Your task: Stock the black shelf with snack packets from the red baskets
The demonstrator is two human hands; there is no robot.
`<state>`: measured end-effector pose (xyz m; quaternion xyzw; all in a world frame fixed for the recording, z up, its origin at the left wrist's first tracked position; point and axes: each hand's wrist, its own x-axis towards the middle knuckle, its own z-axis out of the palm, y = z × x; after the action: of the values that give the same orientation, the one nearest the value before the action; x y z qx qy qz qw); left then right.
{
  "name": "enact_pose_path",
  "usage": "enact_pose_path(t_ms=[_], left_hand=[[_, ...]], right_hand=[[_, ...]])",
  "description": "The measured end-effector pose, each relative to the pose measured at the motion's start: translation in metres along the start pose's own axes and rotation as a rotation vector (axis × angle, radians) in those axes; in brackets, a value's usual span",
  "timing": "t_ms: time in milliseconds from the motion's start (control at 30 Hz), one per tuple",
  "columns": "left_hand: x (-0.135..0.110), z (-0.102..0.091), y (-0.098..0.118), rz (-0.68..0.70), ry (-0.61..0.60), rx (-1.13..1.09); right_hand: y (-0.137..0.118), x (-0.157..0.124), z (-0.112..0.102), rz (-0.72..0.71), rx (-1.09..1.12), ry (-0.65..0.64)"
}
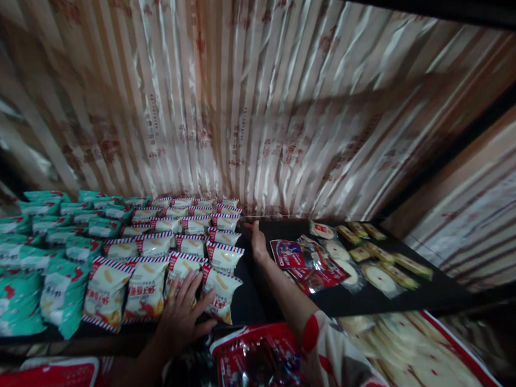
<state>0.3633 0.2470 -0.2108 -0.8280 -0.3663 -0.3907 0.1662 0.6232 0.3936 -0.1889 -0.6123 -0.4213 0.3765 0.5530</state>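
Observation:
My left hand [183,300], fingers spread, lies against the front of a white snack bag [182,265] with a striped red and blue edge. Its fingertips reach toward the white snack bag at the row's right end [221,293]. My right hand [257,241] stretches deep over the black shelf [253,289], beside the right end of the rows of white bags. Its fingers point toward the back, and nothing shows in its grasp. Just right of that wrist lies a red and blue packet [300,254].
Teal snack bags [62,288] stand in rows at the left. On the right lie round pale packs [382,279] and yellowish packets [413,264]. A pleated patterned sheet [221,104] backs the shelf. Below its front edge are more red packets [259,363] and a pale pile [403,346].

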Motion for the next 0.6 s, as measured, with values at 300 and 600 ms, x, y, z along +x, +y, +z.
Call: enact_pose_path(t_ms=[300,600], left_hand=[[0.002,-0.014,0.003,0.028,-0.048,0.050],[0.000,-0.076,0.067,-0.153,-0.167,-0.123]], right_hand=[[-0.007,-0.099,-0.040,-0.077,0.051,0.053],[0.002,-0.242,-0.096,-0.039,-0.043,-0.103]])
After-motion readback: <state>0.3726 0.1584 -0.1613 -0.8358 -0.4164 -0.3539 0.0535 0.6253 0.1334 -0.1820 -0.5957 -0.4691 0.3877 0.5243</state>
